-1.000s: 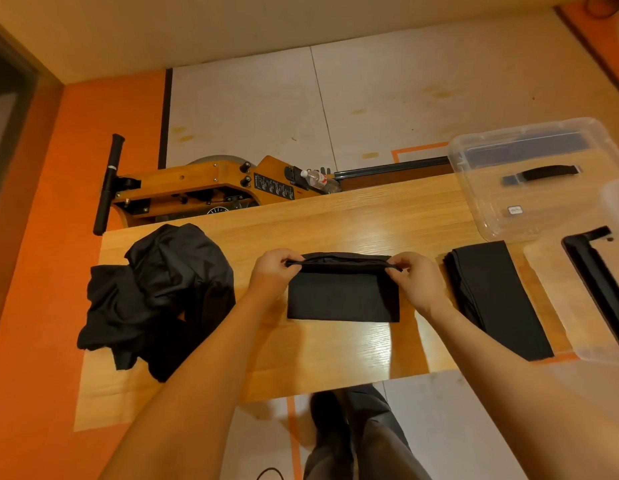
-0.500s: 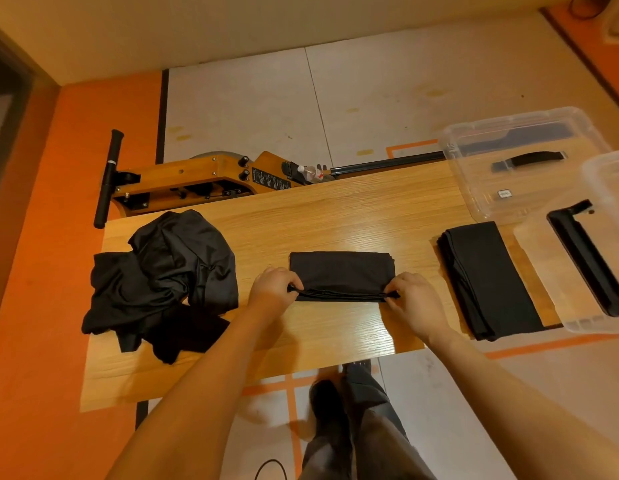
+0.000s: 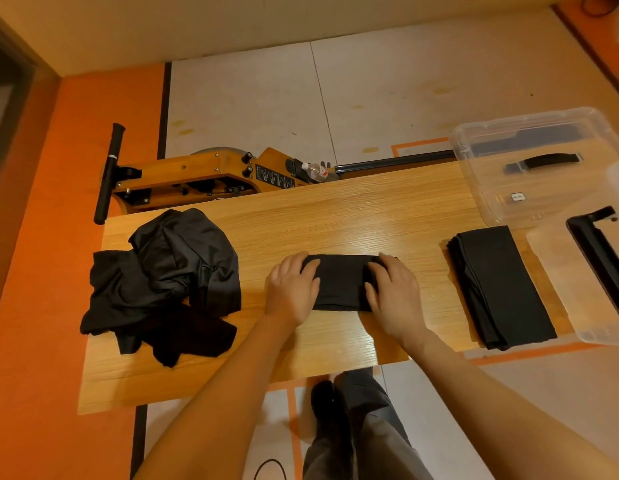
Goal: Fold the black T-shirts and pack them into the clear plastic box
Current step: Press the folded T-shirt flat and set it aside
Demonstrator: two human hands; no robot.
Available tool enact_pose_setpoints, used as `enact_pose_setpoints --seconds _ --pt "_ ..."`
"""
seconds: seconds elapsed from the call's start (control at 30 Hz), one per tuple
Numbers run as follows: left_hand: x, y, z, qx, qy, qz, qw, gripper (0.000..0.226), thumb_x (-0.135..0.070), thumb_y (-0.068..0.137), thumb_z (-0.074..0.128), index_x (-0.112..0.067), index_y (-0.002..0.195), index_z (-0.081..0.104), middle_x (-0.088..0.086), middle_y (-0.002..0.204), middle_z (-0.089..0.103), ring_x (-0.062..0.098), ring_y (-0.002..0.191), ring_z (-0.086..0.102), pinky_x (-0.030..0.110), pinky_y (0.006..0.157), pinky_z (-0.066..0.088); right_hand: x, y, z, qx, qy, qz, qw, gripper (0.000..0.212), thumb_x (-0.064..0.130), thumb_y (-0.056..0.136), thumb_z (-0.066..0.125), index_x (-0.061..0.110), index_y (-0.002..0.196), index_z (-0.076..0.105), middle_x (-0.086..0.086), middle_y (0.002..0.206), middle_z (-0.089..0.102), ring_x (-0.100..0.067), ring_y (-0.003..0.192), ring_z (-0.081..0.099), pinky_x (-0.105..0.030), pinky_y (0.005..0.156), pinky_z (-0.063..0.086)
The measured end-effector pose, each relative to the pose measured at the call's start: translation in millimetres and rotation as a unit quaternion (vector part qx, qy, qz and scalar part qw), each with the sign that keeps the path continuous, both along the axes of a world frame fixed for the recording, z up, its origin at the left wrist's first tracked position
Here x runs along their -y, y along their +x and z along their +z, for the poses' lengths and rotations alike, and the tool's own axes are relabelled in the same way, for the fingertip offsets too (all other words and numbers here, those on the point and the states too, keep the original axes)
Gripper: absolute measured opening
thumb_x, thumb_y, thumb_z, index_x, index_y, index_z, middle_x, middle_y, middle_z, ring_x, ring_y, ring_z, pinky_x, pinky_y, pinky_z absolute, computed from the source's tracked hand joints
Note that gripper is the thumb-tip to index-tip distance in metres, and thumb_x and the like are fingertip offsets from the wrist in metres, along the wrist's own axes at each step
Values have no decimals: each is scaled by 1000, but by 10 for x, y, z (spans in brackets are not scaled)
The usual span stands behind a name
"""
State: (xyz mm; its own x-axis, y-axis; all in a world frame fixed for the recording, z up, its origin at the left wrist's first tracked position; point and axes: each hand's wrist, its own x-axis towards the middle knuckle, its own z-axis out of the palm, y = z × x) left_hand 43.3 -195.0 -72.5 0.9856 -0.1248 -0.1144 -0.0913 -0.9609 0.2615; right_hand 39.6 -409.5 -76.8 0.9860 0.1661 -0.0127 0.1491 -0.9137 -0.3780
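Note:
A folded black T-shirt [image 3: 341,284] lies as a small rectangle in the middle of the wooden table [image 3: 353,209]. My left hand [image 3: 291,288] presses flat on its left end and my right hand [image 3: 393,294] presses flat on its right end, fingers straight. A second folded black T-shirt [image 3: 498,285] lies to the right. A heap of unfolded black T-shirts [image 3: 162,282] sits at the table's left. The clear plastic box [image 3: 543,168] stands at the far right corner, with a black handle showing through it.
The box's clear lid [image 3: 578,282] with a black latch lies at the right edge, beside the second folded shirt. A wooden rowing machine [image 3: 204,178] with a water bottle stands on the floor behind the table. My legs show below the near edge.
The shirt's far edge was folded toward me, halving it. Both hands then let go of the near edge and moved onto the folded shirt, pressing it flat.

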Motion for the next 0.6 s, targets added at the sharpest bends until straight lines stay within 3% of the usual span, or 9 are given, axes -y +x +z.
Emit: enact_pose_setpoints --seconds 0.03,0.1,0.17,0.3,0.4,0.47,0.6 --pt "43 27 -4 -30 22 -10 999 45 -35 101 41 -23 145 41 6 154 32 28 143 28 42 111 26 -83 35 -27 -11 -2 9 1000 43 22 94 59 7 134 54 -16 147 45 -34 137 40 -48 111 32" --pt "116 61 -31 -52 65 -37 996 53 -40 103 30 -29 153 16 2 162 2 23 149 1 40 117 9 -223 91 -71 -37 -6 29 999 51 25 98 53 7 145 42 -15 157 30 -32 147 25 -46 118 20" --pt "188 84 -48 -59 92 -63 992 55 -42 104 24 -31 154 3 1 162 -12 22 149 -10 40 118 2 -298 119 -112 -58 -9 49 997 56 28 101 46 7 151 31 -12 162 18 -27 151 12 -45 121 12" --pt "230 86 -177 -99 124 -78 984 59 -51 102 16 -33 152 -9 1 160 -20 22 147 -18 44 118 -5 -227 61 -264 -96 -45 49 993 66 47 100 28 11 155 20 -12 164 6 -26 151 3 -47 121 6" --pt "102 3 -322 -112 104 -68 986 69 -65 92 4 -33 152 -7 5 158 -20 26 148 -12 48 118 -1 -48 -2 -356 -95 -81 35 992 79 65 94 15 16 156 18 -13 163 7 -28 151 5 -48 119 4" --pt "13 -47 -347 -89 85 -54 991 75 -68 88 8 -32 153 2 8 160 -10 29 149 -4 51 117 5 99 -38 -373 -96 -93 43 990 82 69 94 14 16 156 16 -10 164 6 -25 151 2 -52 119 5" --pt "-9 -55 -298 -125 81 -36 988 77 -70 87 10 -32 153 -8 8 160 -19 26 147 -17 47 117 -6 248 -68 -347 -109 -80 13 991 82 70 93 13 18 156 17 -11 164 6 -28 151 1 -51 119 9"
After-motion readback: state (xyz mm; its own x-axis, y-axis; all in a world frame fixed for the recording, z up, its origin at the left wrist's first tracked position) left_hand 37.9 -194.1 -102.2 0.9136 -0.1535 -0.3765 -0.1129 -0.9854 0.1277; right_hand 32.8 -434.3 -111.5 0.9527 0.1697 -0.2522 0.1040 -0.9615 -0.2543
